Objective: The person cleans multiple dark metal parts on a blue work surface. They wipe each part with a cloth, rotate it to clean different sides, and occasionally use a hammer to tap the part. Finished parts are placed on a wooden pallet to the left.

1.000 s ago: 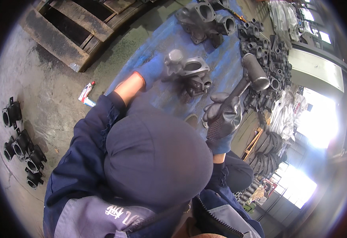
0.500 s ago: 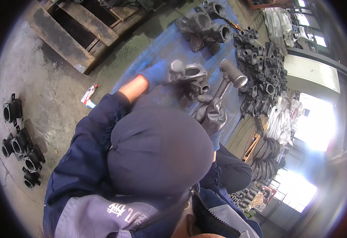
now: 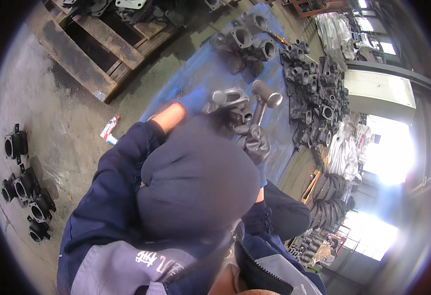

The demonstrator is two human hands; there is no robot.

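My left hand (image 3: 188, 105), in a blue glove with an orange cuff, steadies a grey metal casting (image 3: 229, 98) that lies on a blue mat (image 3: 200, 73). My right hand (image 3: 255, 142), in a dark glove, grips the handle of a steel hammer (image 3: 266, 96). The hammer head sits just to the right of the casting, close to it or touching it. A dark cap (image 3: 196, 179) hides the lower part of the casting and much of my left glove.
More grey castings (image 3: 247, 42) lie at the mat's far end, and a large pile (image 3: 316, 96) borders its right side. A wooden pallet (image 3: 85, 54) stands at the upper left. Several black castings (image 3: 26, 189) and a small white-and-red tube (image 3: 109, 129) lie on the concrete floor.
The hammer has swung from a raised spot on the right down to the casting's side. My left hand has stayed on the casting.
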